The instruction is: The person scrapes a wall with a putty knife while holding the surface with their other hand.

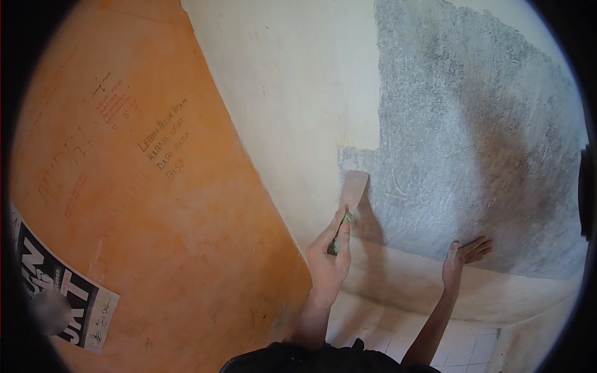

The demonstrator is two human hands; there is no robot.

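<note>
My left hand (331,258) is wrapped round the green handle of a scraper (355,189), whose flat, wide blade points up and lies at the left edge of the rough grey patch (429,155) on the wall. To the right, my right hand (467,253) is at the lower edge of that patch, its fingers stretched out to the right and nothing visible in it. Smooth cream wall surface (292,93) borders the grey patch on the left.
An orange wall (186,248) with handwriting fills the left side. A black and white poster (74,298) hangs at its lower left. White floor tiles (460,348) show at the bottom, below the wall.
</note>
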